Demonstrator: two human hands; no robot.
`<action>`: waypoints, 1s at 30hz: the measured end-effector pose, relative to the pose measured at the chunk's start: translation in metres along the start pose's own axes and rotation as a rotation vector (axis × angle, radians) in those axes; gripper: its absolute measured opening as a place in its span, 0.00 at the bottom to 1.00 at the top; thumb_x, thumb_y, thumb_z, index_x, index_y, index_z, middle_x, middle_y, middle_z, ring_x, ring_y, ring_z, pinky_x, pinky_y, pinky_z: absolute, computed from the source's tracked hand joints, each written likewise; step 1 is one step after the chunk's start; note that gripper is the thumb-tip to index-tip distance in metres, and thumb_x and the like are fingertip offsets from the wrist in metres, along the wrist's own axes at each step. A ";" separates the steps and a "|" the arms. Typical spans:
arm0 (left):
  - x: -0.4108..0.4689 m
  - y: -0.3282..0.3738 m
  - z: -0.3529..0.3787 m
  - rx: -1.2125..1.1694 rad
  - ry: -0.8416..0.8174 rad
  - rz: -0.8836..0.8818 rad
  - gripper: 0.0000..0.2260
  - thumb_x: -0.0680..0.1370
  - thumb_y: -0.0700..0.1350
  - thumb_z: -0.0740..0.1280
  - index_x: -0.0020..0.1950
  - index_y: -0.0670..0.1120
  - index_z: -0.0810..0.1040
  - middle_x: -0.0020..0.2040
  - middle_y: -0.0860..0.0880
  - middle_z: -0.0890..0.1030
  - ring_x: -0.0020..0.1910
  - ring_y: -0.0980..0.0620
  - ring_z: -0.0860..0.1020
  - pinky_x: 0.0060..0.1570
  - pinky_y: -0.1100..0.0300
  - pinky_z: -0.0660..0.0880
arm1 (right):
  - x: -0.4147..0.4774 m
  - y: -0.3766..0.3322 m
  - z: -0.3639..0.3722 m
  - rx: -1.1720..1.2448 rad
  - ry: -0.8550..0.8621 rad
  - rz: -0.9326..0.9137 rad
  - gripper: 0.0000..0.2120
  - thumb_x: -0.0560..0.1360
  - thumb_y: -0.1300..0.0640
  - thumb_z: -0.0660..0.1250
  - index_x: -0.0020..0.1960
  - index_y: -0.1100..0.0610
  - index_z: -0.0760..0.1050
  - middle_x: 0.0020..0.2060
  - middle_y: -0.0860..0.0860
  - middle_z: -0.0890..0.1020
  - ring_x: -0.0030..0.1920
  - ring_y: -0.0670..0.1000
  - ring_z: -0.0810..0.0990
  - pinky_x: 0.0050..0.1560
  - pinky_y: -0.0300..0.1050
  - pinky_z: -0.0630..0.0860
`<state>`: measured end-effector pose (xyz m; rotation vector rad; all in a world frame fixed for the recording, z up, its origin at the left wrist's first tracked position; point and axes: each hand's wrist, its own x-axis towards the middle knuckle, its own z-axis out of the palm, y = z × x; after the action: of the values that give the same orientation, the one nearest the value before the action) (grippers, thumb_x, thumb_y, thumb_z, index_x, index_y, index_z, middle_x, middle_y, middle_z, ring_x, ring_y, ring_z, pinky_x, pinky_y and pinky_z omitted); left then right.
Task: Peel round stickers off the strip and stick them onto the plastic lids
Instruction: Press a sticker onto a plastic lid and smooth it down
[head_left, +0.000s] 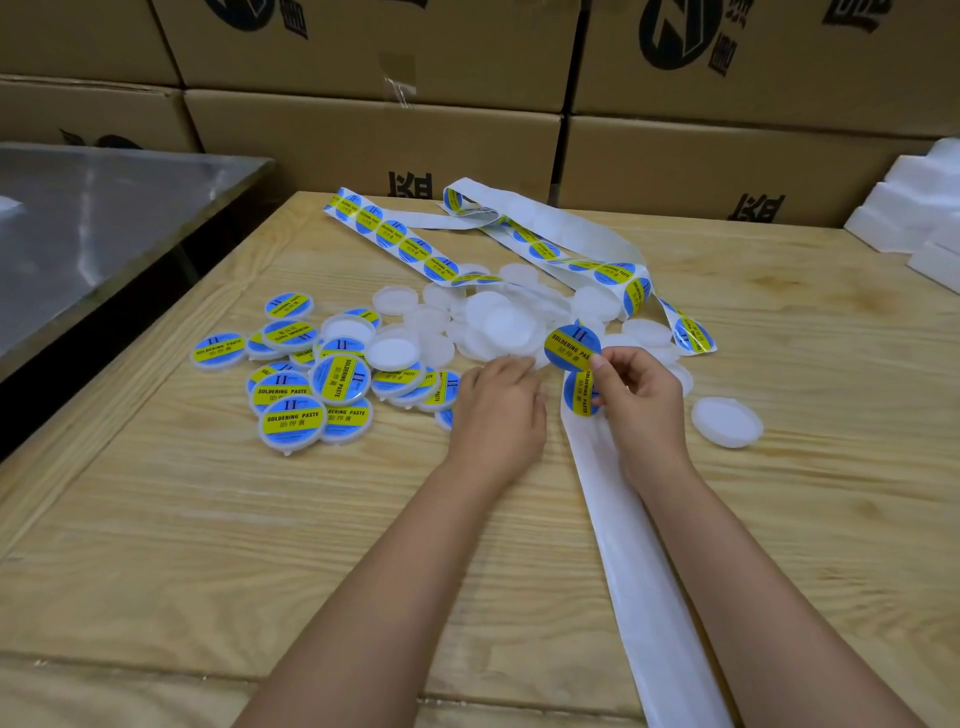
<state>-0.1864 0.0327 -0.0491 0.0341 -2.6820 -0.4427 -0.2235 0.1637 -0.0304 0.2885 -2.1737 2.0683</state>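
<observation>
My right hand (641, 395) pinches a round blue and yellow sticker (571, 347) by its edge, lifted off the white backing strip (623, 519) that runs under my right forearm toward me. Another sticker (577, 392) sits on the strip just under that hand. My left hand (498, 410) lies palm down on the table, fingers reaching to the edge of a heap of bare translucent lids (493, 325); what its fingertips touch is hidden. Several labelled lids (292, 422) lie in a pile to the left.
The strip's far part (395, 234), still carrying stickers, loops across the back of the wooden table (260, 519). One bare lid (726, 421) lies alone at right. Cardboard boxes (374, 135) wall the back, a metal table (93, 208) stands left, white foam blocks (914, 213) right.
</observation>
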 end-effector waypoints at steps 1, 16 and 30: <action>0.000 0.000 -0.001 -0.039 0.034 0.005 0.15 0.79 0.44 0.59 0.63 0.44 0.76 0.67 0.49 0.73 0.67 0.49 0.67 0.63 0.56 0.59 | 0.000 0.001 0.000 0.006 -0.003 -0.002 0.08 0.76 0.62 0.65 0.40 0.53 0.75 0.37 0.52 0.78 0.38 0.51 0.75 0.44 0.49 0.73; 0.006 -0.005 -0.032 -1.396 0.224 -0.633 0.11 0.75 0.30 0.64 0.54 0.41 0.76 0.41 0.46 0.77 0.33 0.56 0.80 0.34 0.63 0.79 | 0.000 -0.006 -0.001 0.306 -0.094 0.100 0.09 0.77 0.63 0.63 0.39 0.58 0.75 0.31 0.52 0.76 0.30 0.49 0.74 0.40 0.44 0.72; 0.004 -0.018 -0.038 -1.438 -0.093 -0.587 0.07 0.77 0.34 0.64 0.54 0.37 0.78 0.43 0.43 0.82 0.39 0.50 0.83 0.35 0.61 0.79 | 0.001 -0.002 0.001 0.176 -0.174 0.100 0.07 0.75 0.62 0.67 0.38 0.59 0.77 0.41 0.54 0.79 0.32 0.47 0.74 0.38 0.39 0.71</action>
<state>-0.1758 0.0041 -0.0205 0.3644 -1.7681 -2.3852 -0.2243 0.1629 -0.0282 0.3993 -2.1417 2.3789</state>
